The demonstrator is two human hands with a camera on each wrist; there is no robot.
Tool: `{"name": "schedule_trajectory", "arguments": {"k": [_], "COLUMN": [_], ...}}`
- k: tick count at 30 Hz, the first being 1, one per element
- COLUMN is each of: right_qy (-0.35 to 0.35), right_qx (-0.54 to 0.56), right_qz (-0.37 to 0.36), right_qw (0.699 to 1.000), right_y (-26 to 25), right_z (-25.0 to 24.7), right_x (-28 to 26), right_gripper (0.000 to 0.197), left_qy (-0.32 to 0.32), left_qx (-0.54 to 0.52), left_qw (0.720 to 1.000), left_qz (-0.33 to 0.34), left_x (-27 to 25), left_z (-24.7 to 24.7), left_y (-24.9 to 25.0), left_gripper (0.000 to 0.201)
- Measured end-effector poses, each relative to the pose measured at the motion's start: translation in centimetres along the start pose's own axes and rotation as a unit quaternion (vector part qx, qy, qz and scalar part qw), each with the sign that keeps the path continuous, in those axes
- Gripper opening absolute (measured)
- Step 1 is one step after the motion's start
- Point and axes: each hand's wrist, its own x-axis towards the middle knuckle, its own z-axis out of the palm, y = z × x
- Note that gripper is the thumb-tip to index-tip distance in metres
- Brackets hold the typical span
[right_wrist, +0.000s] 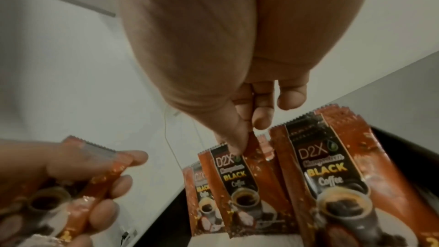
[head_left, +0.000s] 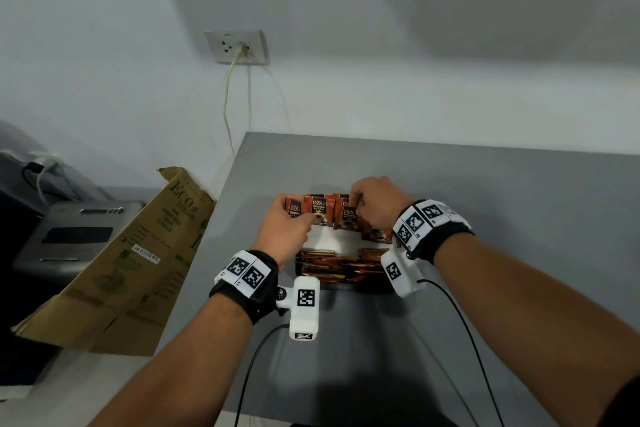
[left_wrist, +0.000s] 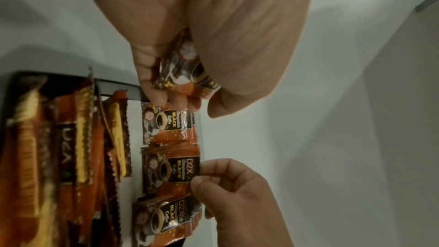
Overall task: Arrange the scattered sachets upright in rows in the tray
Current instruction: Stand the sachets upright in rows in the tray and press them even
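A black tray (head_left: 327, 240) with a white floor sits on the grey table (head_left: 502, 204). Orange-and-black coffee sachets (head_left: 320, 211) stand upright in its far row. More sachets (head_left: 337, 267) are packed on edge in the near row. My left hand (head_left: 292, 218) grips one sachet (left_wrist: 187, 74) at the far left end of the far row, over the tray's corner. My right hand (head_left: 356, 205) pinches the top edge of a standing sachet (right_wrist: 240, 172) between thumb and fingers. In the left wrist view the right hand (left_wrist: 202, 174) shows at that sachet (left_wrist: 171, 170).
A brown cardboard box (head_left: 131, 253) leans by the table's left edge. Beyond it stands a grey appliance (head_left: 72, 236). A wall socket (head_left: 239, 47) with a hanging cord is behind. Bare table lies right of and behind the tray. Black cables trail from both wrists.
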Motion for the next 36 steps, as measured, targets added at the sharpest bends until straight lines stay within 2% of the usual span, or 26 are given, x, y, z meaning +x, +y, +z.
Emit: {"name": "schedule_trajectory", "arguments": {"k": [5,10,16,19,21,23,26,29,32,36], "right_qy": [0.014,0.023,0.026,0.062,0.084,0.059,0.027,0.056,0.074,0.05], "right_qx": [-0.034,-0.049,-0.067,-0.023,0.056,0.134,0.174,0.169,0.115,0.047], "right_qz": [0.009,0.011,0.0,-0.016,-0.043,-0.065,-0.079,-0.064,-0.022,0.011], "right_qw": [0.999,0.998,0.997,0.998,0.994,0.987,0.981,0.982,0.99,0.998], "right_y": [0.2,0.2,0.2,0.0,-0.7,-1.8,-2.6,-1.8,-0.6,0.3], "right_z": [1.1,1.3,1.4,0.8,0.2,-0.3,-0.5,-0.9,-0.7,0.8], "right_x": [1.3,1.9,1.6,0.9,0.0,-0.9,-1.3,-1.0,-0.8,-0.5], "right_gripper": [0.03,0.03,0.031,0.023,0.017,0.015,0.019,0.017,0.018,0.015], "left_qy": [-0.024,-0.022,-0.022,-0.023,-0.034,-0.055,-0.074,-0.038,0.005,0.008], "left_qx": [-0.011,-0.028,0.007,0.005,0.002,-0.007,-0.015,-0.005,-0.045,-0.062], "left_qw": [1.0,0.999,1.0,0.999,0.999,0.997,0.996,0.999,0.999,0.998], "left_qz": [-0.013,-0.032,0.017,0.031,0.041,0.05,0.046,0.026,-0.015,-0.031], "left_x": [-0.3,-0.1,-0.1,-0.2,-0.4,-0.4,-0.3,0.0,0.0,-0.5], "left_z": [-0.3,-0.3,-0.2,0.1,0.5,0.9,1.6,1.8,1.2,0.4], "left_y": [-0.3,-0.3,-0.3,0.0,0.4,0.8,1.1,0.9,0.7,0.9], "left_gripper": [0.036,0.025,0.034,0.04,0.043,0.046,0.051,0.035,0.014,0.019]}}
